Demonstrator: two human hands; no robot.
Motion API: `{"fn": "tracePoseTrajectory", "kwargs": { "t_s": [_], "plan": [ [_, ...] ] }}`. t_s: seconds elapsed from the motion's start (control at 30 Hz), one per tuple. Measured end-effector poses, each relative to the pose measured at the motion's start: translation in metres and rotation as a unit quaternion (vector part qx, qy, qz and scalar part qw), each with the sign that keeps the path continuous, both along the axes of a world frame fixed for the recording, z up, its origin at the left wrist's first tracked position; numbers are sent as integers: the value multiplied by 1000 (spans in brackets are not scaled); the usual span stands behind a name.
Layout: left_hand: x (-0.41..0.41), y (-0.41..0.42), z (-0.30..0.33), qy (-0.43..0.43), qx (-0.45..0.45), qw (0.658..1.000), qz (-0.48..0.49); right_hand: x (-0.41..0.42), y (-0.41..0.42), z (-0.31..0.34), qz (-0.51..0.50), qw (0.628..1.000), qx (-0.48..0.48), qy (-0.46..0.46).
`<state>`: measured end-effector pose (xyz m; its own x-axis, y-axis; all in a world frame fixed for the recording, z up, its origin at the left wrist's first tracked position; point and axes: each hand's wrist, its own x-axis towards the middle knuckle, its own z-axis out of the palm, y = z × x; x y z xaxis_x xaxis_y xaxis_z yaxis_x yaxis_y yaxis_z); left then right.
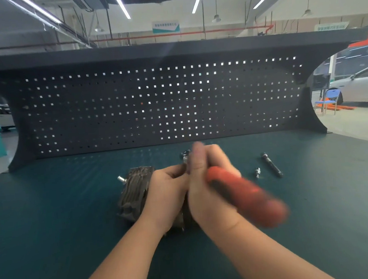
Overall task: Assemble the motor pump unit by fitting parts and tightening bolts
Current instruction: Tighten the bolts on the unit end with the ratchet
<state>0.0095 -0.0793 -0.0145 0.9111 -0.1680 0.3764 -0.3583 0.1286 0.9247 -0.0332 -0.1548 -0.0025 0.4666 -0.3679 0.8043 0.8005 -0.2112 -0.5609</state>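
Note:
A dark, finned motor pump unit [134,191] lies on the green bench top [52,215], with a silver bolt [121,179] sticking out at its upper left. My left hand [167,195] grips the unit's right side. My right hand [208,185] grips a ratchet wrench by its blurred red handle [247,198]. The wrench's silver head [185,155] shows just above my fingers, over the unit's right end. Where the head meets the unit is hidden behind both hands.
A black extension bar [272,165] and a small silver socket piece [257,172] lie on the bench to the right. A dark pegboard panel [160,106] stands along the back edge. A blue chair [329,101] and a white car [359,86] are beyond the bench at right.

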Motion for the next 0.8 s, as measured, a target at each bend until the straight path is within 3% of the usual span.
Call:
{"fn": "tracePoseTrajectory", "kwargs": {
  "t_s": [0.1, 0.17, 0.23, 0.27, 0.33, 0.4, 0.53, 0.67, 0.8],
  "plan": [
    [3, 4, -2, -35, 12, 999, -12, 11, -21, 10, 130, 965, 225, 31],
    [5, 5, -3, -47, 34, 998, -13, 21, -40, 16, 236, 904, 343, 99],
    [5, 6, -1, -45, 44, 998, -28, 30, -49, 18, 306, 854, 394, 148],
    [4, 8, 1, -31, 44, 998, -43, 32, -50, 19, 307, 860, 379, 148],
    [4, 14, 4, -17, 70, 995, -67, 34, -49, 18, 255, 910, 303, 119],
    [1, 21, 7, -33, 155, 985, -66, 32, -46, 18, 221, 939, 247, 92],
    [-5, 21, 12, -63, 321, 945, -20, 26, -49, 18, 288, 922, 242, 89],
    [-2, 20, 11, -79, 356, 931, 8, 22, -53, 23, 386, 889, 216, 122],
    [-2, 16, 8, -89, 407, 909, 31, 26, -51, 22, 306, 921, 205, 122]
  ]
}}
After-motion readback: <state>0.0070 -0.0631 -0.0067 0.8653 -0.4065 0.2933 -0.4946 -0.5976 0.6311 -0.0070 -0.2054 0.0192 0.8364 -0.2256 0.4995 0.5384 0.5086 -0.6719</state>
